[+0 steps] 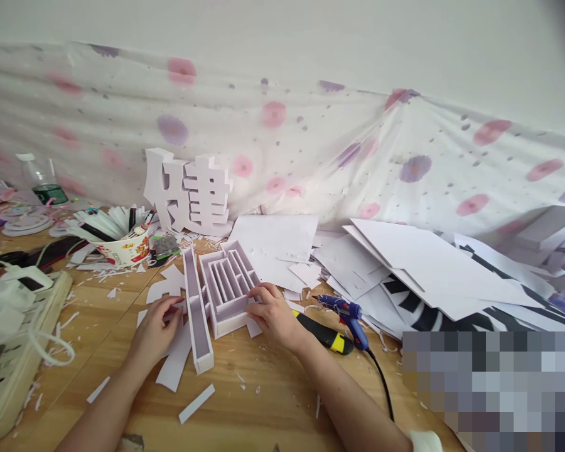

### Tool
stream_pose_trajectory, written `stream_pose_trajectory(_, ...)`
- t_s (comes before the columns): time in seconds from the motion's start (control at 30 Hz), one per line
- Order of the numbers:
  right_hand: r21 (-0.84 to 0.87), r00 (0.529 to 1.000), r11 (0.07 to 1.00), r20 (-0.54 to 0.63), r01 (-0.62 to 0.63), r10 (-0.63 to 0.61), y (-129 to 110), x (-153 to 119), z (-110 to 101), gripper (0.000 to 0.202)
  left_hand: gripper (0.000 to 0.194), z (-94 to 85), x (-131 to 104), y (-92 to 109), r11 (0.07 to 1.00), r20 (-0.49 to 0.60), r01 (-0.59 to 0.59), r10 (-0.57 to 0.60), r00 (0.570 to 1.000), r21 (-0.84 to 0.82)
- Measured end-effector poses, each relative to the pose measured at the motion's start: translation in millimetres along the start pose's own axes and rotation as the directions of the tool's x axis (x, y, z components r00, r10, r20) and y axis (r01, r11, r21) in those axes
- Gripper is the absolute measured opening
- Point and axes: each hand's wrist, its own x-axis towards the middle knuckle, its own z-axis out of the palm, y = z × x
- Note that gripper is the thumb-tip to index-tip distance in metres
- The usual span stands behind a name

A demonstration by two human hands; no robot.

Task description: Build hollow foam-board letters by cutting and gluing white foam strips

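Note:
A hollow white foam-board character, built of thin upright walls, lies on the wooden table: a long narrow part point(200, 326) on the left and a wider slatted part point(230, 321) on the right. My left hand point(159, 329) is beside the narrow part, fingers curled with the thumb and forefinger apart, nothing seen between them. My right hand point(274, 314) rests on the right edge of the slatted part, its fingers bent over the wall. White paper offcuts point(175, 364) lie under and near my left hand. A loose white strip point(196, 403) lies in front.
A finished white character point(188, 194) stands at the back. Right of my right hand lie a yellow-black cutter point(324, 333) and a blue glue gun point(346, 311). White sheets point(433, 267) are piled right; a paper bowl point(122, 250) and a power strip point(32, 351) are left.

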Motion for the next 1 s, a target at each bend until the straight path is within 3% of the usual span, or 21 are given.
stream_pose_trajectory(0.5, -0.011, 0.999, 0.999, 0.03, -0.04, 0.04, 3, -1, 6, 0.022, 0.034, -5.9, 0, 20, 0.997, 0.061, 0.07, -0.071, 0.996, 0.025)
stream_pose_trajectory(0.83, -0.012, 0.999, 0.999, 0.029, -0.032, 0.033, 3, -2, 6, 0.021, 0.031, -2.6, 0, 16, 0.998, 0.057, 0.056, -0.058, 0.997, 0.035)
stream_pose_trajectory(0.9, -0.017, 0.999, 0.999, 0.034, -0.034, 0.034, 2, -1, 5, 0.021, 0.029, -2.9, -1, 19, 0.999, 0.008, 0.03, -0.03, 1.0, 0.018)
stream_pose_trajectory(1.0, -0.027, 0.998, 0.999, 0.052, -0.04, 0.041, 1, 0, 3, 0.021, 0.023, -6.3, -4, 35, 0.998, -0.16, -0.062, 0.061, 0.985, -0.007)
